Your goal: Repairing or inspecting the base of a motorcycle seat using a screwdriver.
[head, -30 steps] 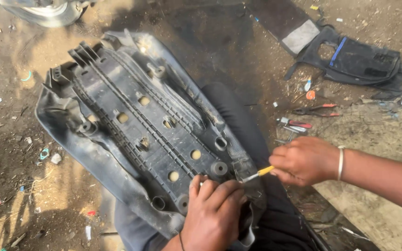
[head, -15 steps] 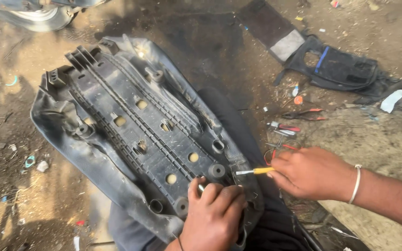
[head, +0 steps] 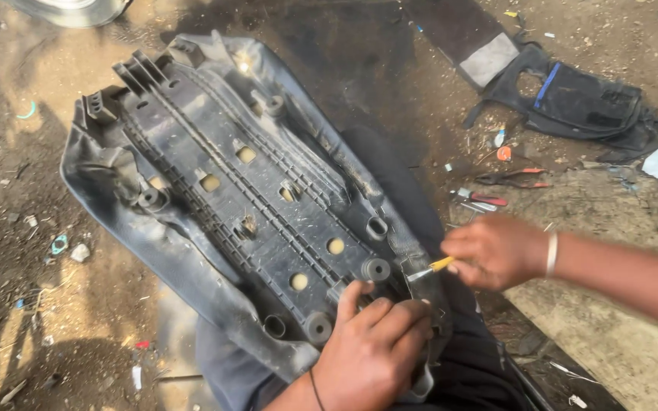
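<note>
Ground point(head: 634, 335): bare dirt strewn with scraps; a dark cloth bag point(head: 573, 103) lies well apart at upper right, and red-handled pliers point(head: 515, 179) lie near the right hand.
Seat base point(head: 253, 205): a large black plastic vehicle seat, turned underside up, rests across the person's lap. Its ribbed shell with round holes fills the middle of the view, and the grey cover folds over its rim. It sits in the same place as 1 second ago.
Left hand point(head: 371, 350): grip closed over the seat's near edge, pressing the cover down beside 2 round bosses.
Right hand point(head: 496, 250): grip closed around a yellow-handled tool point(head: 432, 268).
Change: the tool tip now touches the cover edge just beside the left fingers, closer to them than before, so work on that edge appears to be continuing.
</note>
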